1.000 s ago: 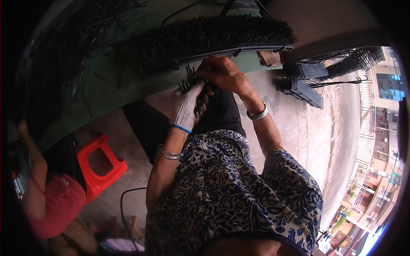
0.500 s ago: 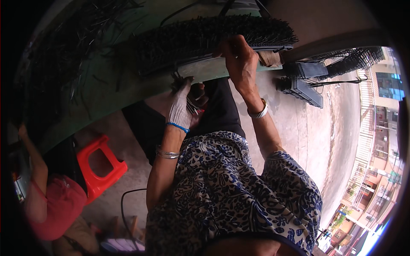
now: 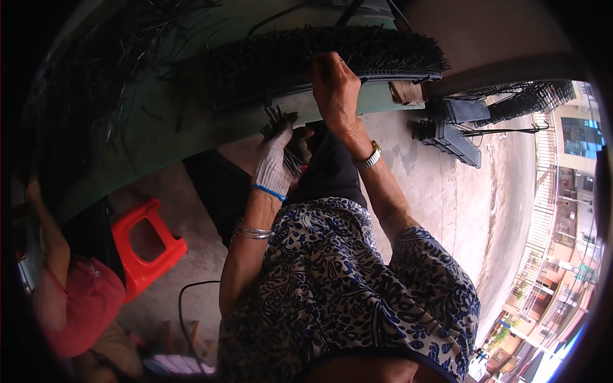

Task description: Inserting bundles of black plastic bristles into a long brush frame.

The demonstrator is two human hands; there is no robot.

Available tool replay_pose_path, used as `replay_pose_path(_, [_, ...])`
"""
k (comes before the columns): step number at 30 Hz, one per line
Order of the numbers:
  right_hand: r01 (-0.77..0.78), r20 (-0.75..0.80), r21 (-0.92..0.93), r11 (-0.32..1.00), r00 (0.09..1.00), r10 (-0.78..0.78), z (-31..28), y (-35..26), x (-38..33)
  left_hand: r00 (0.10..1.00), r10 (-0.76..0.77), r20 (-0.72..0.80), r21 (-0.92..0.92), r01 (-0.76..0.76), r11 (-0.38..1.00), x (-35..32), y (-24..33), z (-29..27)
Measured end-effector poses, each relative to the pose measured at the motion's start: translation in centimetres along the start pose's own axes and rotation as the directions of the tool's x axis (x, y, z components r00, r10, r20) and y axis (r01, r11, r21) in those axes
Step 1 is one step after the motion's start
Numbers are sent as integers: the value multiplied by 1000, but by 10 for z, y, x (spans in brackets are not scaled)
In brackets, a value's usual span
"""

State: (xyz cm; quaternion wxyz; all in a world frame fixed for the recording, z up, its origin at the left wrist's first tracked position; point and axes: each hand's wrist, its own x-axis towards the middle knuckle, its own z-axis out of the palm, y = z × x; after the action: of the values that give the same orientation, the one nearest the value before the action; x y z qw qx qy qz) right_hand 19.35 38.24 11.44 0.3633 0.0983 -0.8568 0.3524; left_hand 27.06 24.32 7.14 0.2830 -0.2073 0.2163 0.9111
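Observation:
My left hand, in a grey glove with a blue cuff, holds a small bundle of short black pieces just below the edge of the green table. My bare right hand, with a watch on its wrist, is raised onto a long black bristly strip lying on the table. Its fingers are curled on the strip's near edge. Whether they also pinch a small piece is hidden.
Loose black pieces are scattered over the table's left part. A red plastic stool stands on the concrete floor at the left, beside another person in a red top. Black stacked parts lie on the ground at the right. A cable loops on the floor.
My right hand has left the bundle in my left hand and moved up onto the bristly strip. My left hand has dropped slightly and stays closed on the bundle.

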Motion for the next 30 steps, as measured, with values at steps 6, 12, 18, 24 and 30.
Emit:
replay_pose_path(6, [1, 45, -47, 999, 999, 1, 0, 2, 1, 997, 73, -19, 84, -71, 994, -4, 2, 5])
replay_pose_path(12, [9, 126, -154, 988, 992, 11, 5, 3, -2, 992, 27, -127, 37, -22, 999, -11, 5, 13])
replay_pose_path(18, [84, 121, -309, 947, 992, -48, 9, 8, 2, 996, 23, -87, 90, -15, 996, -14, 5, 12])
replay_pose_path(24, [83, 117, -328, 941, 992, -47, 4, 0, -5, 993, 64, -99, 96, -55, 994, -16, 5, 15])
replay_pose_path(30, [-399, 664, 100, 911, 709, 238, -35, -22, -12, 990, 128, -65, 149, -117, 982, -22, 6, 18])
